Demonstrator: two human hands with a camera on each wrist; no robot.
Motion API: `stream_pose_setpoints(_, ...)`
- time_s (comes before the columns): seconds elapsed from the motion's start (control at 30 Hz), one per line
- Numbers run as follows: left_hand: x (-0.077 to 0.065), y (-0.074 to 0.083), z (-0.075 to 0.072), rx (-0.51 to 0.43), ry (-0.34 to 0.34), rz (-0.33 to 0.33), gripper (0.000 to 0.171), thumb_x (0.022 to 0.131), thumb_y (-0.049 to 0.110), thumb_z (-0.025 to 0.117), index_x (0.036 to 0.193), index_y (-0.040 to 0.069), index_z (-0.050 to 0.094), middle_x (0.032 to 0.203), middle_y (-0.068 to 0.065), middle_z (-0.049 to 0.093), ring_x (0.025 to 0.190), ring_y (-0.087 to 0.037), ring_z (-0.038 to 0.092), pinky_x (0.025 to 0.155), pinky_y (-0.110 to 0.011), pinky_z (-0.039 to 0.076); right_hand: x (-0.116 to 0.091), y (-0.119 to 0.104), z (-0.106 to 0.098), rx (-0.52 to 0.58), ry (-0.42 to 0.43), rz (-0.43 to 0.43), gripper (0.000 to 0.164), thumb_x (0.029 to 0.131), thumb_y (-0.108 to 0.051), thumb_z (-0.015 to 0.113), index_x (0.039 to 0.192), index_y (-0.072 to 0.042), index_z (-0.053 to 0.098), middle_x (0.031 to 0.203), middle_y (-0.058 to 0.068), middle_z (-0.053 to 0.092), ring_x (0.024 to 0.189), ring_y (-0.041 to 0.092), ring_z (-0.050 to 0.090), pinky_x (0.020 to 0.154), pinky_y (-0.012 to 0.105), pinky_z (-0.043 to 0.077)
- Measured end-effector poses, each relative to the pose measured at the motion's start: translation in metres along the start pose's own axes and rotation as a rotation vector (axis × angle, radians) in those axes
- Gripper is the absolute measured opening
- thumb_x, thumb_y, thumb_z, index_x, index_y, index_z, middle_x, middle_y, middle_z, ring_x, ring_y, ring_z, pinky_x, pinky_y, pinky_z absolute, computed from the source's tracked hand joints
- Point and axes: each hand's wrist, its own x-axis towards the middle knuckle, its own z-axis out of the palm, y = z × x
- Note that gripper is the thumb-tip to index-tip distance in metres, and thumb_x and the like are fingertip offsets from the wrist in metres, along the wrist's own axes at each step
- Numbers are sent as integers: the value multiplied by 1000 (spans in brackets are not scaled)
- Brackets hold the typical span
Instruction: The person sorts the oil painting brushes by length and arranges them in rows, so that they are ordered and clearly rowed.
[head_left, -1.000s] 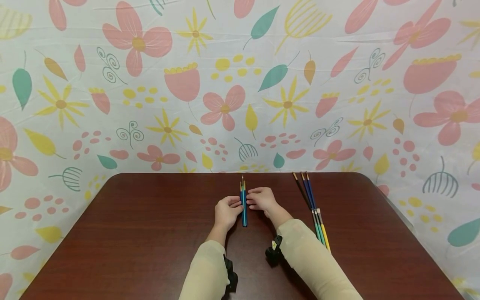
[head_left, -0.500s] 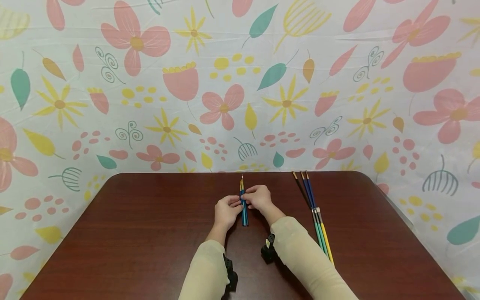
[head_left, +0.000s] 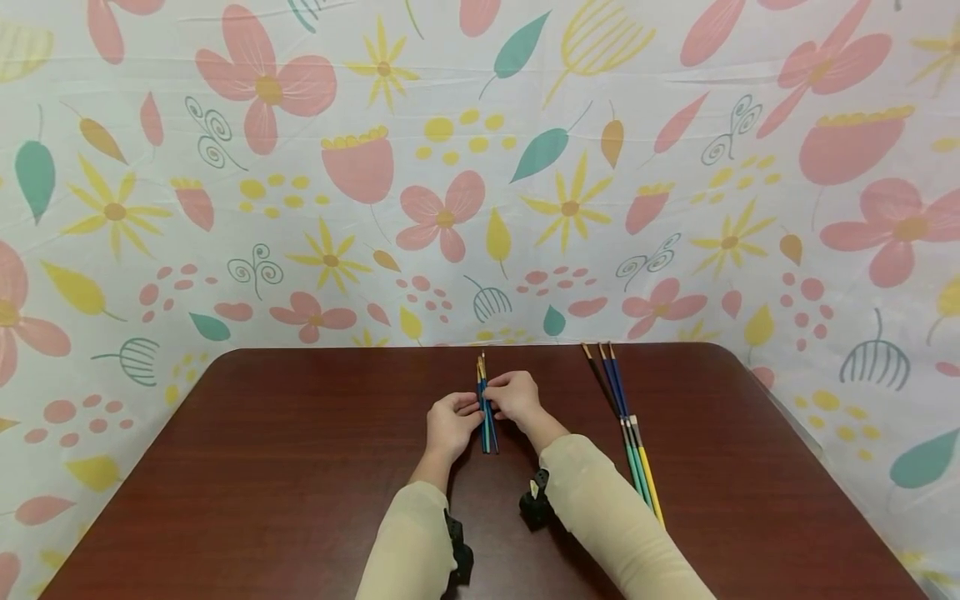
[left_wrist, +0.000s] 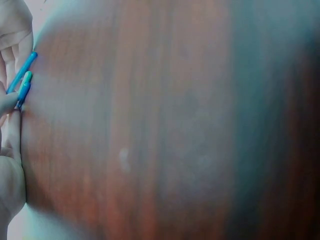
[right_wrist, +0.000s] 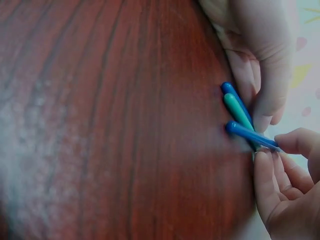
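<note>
A small bundle of slim paintbrushes [head_left: 487, 440] with blue and green handles lies near the table's back edge, bristles pointing away. My left hand [head_left: 450, 427] holds the bundle from the left, its thumb against the handles. From the right, my right hand [head_left: 517, 397] pinches one blue paintbrush [right_wrist: 245, 132] between thumb and fingers. That brush slants across the others in the right wrist view. Beside it, a green paintbrush [right_wrist: 237, 111] and another blue paintbrush [right_wrist: 230, 90] lie at the left thumb. The fingers hide the middle of the handles.
To the right, dark and blue paintbrushes [head_left: 618, 385] lie at the back of the brown table [head_left: 262, 467]. Green and yellow paintbrushes [head_left: 647, 471] continue toward the front, partly behind the right sleeve [head_left: 600, 492]. A flower-patterned cloth [head_left: 442, 217] hangs behind the table.
My right hand has moved left from beside the bundle and taken hold of a brush. The handle ends have fanned apart, the rightmost swinging right. The left hand has barely moved.
</note>
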Motion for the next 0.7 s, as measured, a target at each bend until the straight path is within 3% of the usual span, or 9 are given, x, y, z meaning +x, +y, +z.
stream_pose_setpoints(0.1, -2, 1, 0, -2, 5, 29, 27, 82, 0, 69, 108, -6, 65, 106, -22, 68, 98, -25, 69, 79, -29, 58, -1, -1, -2, 27, -3, 3, 20, 86, -12, 66, 103, -1, 69, 80, 12, 67, 62, 14, 62, 52, 27, 56)
stream_pose_setpoints(0.7, 0, 0, 1, 20, 17, -38, 30, 82, 2, 70, 111, -2, 66, 110, -19, 68, 103, -26, 67, 83, -31, 57, -6, 1, -33, 76, -9, 10, 27, 87, -12, 65, 111, -1, 66, 101, 16, 68, 71, 16, 65, 56, 29, 58)
